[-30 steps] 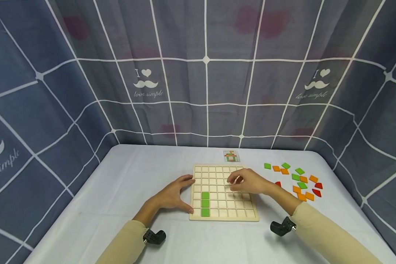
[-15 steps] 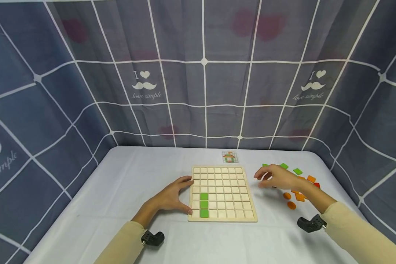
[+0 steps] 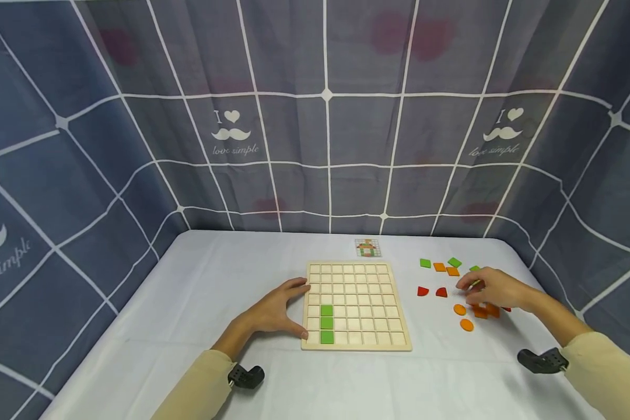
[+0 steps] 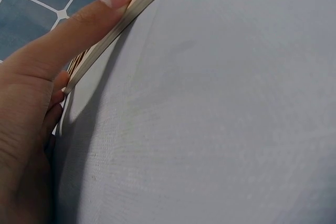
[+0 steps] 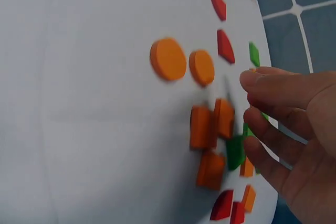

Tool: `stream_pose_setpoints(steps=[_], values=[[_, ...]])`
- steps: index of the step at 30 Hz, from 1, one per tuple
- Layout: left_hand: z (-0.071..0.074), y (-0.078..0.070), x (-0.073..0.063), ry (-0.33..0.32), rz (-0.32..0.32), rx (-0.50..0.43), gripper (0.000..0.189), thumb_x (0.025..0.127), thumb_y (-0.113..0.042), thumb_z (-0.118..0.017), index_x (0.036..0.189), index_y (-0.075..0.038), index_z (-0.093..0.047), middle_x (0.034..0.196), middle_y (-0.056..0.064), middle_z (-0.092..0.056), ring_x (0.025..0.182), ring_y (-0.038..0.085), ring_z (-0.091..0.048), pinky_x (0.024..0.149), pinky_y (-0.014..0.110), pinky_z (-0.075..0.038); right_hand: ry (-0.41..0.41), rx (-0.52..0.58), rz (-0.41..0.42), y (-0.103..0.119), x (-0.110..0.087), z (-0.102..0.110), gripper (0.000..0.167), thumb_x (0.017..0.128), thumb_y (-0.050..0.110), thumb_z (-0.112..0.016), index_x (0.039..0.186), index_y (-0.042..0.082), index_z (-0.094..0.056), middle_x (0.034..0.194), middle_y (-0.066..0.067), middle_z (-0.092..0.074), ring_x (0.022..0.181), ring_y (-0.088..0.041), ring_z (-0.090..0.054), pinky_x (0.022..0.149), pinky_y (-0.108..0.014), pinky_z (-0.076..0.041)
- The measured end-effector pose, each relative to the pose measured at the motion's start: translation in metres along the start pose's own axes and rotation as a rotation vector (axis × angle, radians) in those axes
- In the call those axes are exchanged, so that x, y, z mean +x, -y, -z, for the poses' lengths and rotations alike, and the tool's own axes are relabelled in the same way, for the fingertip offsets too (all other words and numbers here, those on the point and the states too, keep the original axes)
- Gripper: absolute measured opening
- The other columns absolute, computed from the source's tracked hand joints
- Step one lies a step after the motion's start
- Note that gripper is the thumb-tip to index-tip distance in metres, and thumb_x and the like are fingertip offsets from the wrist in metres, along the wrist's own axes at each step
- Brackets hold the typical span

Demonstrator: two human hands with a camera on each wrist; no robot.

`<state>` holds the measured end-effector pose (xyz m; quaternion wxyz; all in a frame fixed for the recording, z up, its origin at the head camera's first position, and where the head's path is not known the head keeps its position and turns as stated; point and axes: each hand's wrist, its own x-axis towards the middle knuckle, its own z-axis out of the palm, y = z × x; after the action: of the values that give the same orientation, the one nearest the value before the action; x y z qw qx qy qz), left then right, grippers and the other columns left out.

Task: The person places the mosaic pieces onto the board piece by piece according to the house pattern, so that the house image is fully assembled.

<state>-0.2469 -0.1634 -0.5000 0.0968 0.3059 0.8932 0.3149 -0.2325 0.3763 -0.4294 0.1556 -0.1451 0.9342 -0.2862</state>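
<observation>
A wooden grid board [image 3: 356, 306] lies on the white table, with three green square tiles [image 3: 326, 323] in a column near its lower left. Along the board's left edge rests my left hand [image 3: 275, 310]; in the left wrist view its thumb [image 4: 79, 35] lies straight across the rim. To the right, my right hand [image 3: 496, 289] hovers over a scatter of loose tiles, its fingers loosely bent. Nothing shows between the fingertips in the right wrist view, where orange squares [image 5: 202, 128] and a green tile [image 5: 235, 152] lie below the hand. Some tiles are hidden behind it.
Two orange discs [image 3: 466, 325] and two red quarter-round pieces [image 3: 423, 291] lie between the board and my right hand. Farther back are green [image 3: 425, 263] and orange tiles [image 3: 439, 267]. A small pattern card [image 3: 368, 248] sits behind the board. A checked curtain [image 3: 294, 128] surrounds the table.
My right hand has moved from over the board rightwards to the loose tiles, uncovering the board's right side and the orange discs. The left hand and the green tiles on the board stay put.
</observation>
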Motion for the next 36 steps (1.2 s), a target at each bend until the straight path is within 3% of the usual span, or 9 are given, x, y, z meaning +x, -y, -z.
stream_pose_setpoints(steps=[4, 9, 12, 18, 22, 29, 36], values=[[0.000, 0.000, 0.001, -0.004, -0.002, -0.002, 0.118, 0.063, -0.057, -0.096, 0.159, -0.012, -0.043, 0.167, 0.003, -0.029, 0.153, 0.028, -0.024, 0.121, 0.048, -0.027, 0.009, -0.034, -0.025, -0.013, -0.005, 0.001, 0.039, 0.084, 0.013, -0.086, 0.119, -0.001, -0.073, 0.114, -0.009, -0.070, 0.099, -0.025, -0.062, 0.078, -0.027, -0.054], [0.001, -0.001, 0.001, -0.008, -0.011, -0.008, 0.118, 0.063, -0.056, -0.096, 0.158, -0.009, -0.044, 0.166, 0.006, -0.030, 0.153, 0.030, -0.026, 0.120, 0.050, -0.028, -0.012, -0.093, -0.041, -0.020, -0.005, -0.004, 0.046, 0.080, 0.013, -0.089, 0.120, 0.000, -0.073, 0.101, -0.004, -0.061, 0.092, -0.025, -0.053, 0.070, -0.027, -0.048], [0.001, -0.001, 0.001, -0.012, -0.017, -0.016, 0.117, 0.063, -0.055, -0.097, 0.157, -0.007, -0.045, 0.166, 0.008, -0.031, 0.152, 0.032, -0.026, 0.120, 0.052, -0.028, -0.032, -0.115, -0.036, -0.021, -0.003, -0.008, 0.044, 0.079, 0.012, -0.090, 0.118, 0.001, -0.073, 0.097, -0.002, -0.058, 0.089, -0.023, -0.049, 0.070, -0.028, -0.047], [-0.001, 0.000, 0.001, -0.012, -0.019, -0.025, 0.118, 0.063, -0.055, -0.097, 0.157, -0.007, -0.044, 0.166, 0.007, -0.030, 0.153, 0.031, -0.025, 0.120, 0.051, -0.027, -0.034, -0.119, -0.023, -0.020, 0.000, -0.009, 0.037, 0.081, 0.008, -0.087, 0.114, 0.000, -0.074, 0.103, -0.002, -0.067, 0.093, -0.024, -0.056, 0.084, -0.040, -0.053], [-0.001, 0.001, 0.002, -0.012, -0.026, -0.029, 0.118, 0.064, -0.055, -0.096, 0.157, -0.006, -0.044, 0.166, 0.008, -0.030, 0.153, 0.031, -0.025, 0.121, 0.051, -0.027, -0.045, -0.129, -0.040, -0.020, 0.000, -0.009, 0.029, 0.082, 0.007, -0.085, 0.109, 0.002, -0.076, 0.100, -0.002, -0.067, 0.092, -0.024, -0.057, 0.084, -0.043, -0.053], [0.000, 0.000, 0.001, -0.005, -0.011, -0.025, 0.119, 0.063, -0.056, -0.096, 0.158, -0.010, -0.043, 0.167, 0.004, -0.029, 0.153, 0.027, -0.024, 0.121, 0.047, -0.026, -0.043, -0.135, -0.056, -0.022, 0.005, -0.010, 0.019, 0.083, 0.005, -0.085, 0.098, 0.009, -0.075, 0.089, 0.000, -0.061, 0.087, -0.024, -0.053, 0.076, -0.037, -0.048], [-0.001, 0.000, 0.001, -0.016, -0.024, -0.032, 0.118, 0.064, -0.055, -0.096, 0.157, -0.007, -0.044, 0.166, 0.007, -0.030, 0.153, 0.031, -0.025, 0.121, 0.051, -0.027, -0.046, -0.111, -0.026, -0.020, 0.006, -0.012, 0.025, 0.083, 0.006, -0.086, 0.089, 0.013, -0.063, 0.082, 0.000, -0.052, 0.081, -0.021, -0.050, 0.066, -0.028, -0.042]])
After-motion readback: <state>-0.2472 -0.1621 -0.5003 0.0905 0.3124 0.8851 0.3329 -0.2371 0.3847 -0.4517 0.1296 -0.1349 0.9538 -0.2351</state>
